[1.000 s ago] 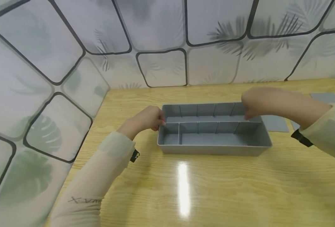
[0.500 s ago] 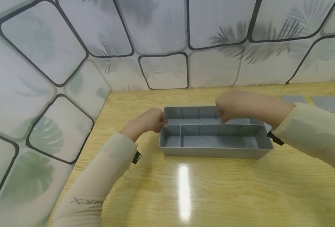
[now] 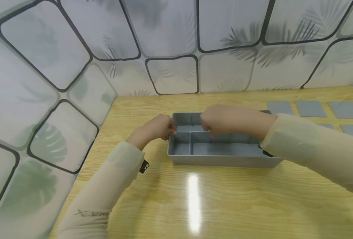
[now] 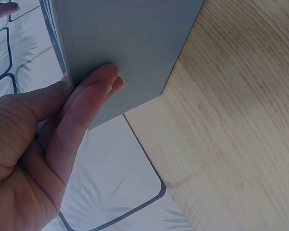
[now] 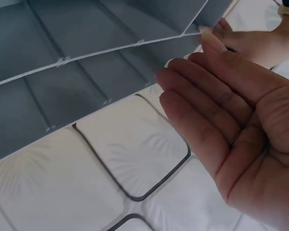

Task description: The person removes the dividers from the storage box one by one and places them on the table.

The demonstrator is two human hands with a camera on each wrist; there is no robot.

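Observation:
A long grey storage box point(image 3: 224, 160) rests on the wooden table. A ridge runs lengthwise down its middle, and its walls carry several grooves. One thin divider point(image 3: 189, 143) stands in the front row near the left end. My left hand point(image 3: 159, 127) pinches the left end wall; in the left wrist view its fingers point(image 4: 94, 91) press that wall's outer face. Over the rear row, left of the middle, is my right hand point(image 3: 215, 120). In the right wrist view, its fingers point(image 5: 202, 122) are fairly straight beside the box, with nothing visible between them and the thumb.
Several flat grey panels point(image 3: 345, 110) lie apart on the table to the right and behind the right forearm. A patterned covering point(image 3: 170, 74) rises along the table's back and left edges. Bare wood point(image 3: 233, 199) stretches in front of the box.
My right hand has moved left along the rear row, from the right end to left of the middle. More panels show behind the right forearm. The left hand keeps its hold.

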